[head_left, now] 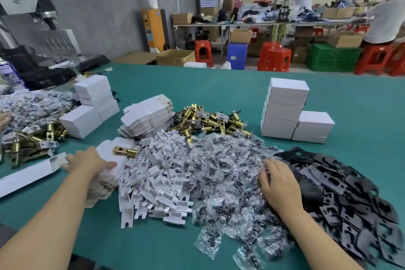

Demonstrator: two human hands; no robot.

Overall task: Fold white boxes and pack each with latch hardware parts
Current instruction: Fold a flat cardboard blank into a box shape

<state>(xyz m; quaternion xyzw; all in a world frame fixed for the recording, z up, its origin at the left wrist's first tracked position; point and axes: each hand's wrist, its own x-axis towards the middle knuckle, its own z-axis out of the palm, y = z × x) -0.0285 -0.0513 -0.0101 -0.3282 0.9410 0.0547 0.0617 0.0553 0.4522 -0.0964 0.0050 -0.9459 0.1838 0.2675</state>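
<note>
Right now, from the head camera, both forearms reach out over a green table (219,85) crowded with parts. The left hand (87,161) lies palm down on a stack of flat box blanks (109,173), fingers nearly straight and spread, pressing on the top sheet rather than gripping it. One brass latch (126,151) lies on that same stack just beyond the fingertips, apart from them. Beside the left wrist an opened white box (28,173) lies on its side, its open end with its flap towards the hand.

The right hand (278,180) rests palm down on the heap of small clear screw bags (230,177), at the edge where the bags meet a pile of black plates (350,193). Its fingers curl down into the bags; whether they pinch one I cannot tell.

Between the two hands lies a pile of white card inserts (157,180). Farther back sits a second stack of flat blanks (146,116), and touching it on the right a heap of brass latches (208,120). Finished white boxes (287,109) stand stacked at the right rear, well apart from the hands, and another stack of closed boxes (92,103) stands at the left rear beside more latches and bags.

Across the room two people work at a long bench, with red stools (274,58) and a green crate (331,57) below it.
</note>
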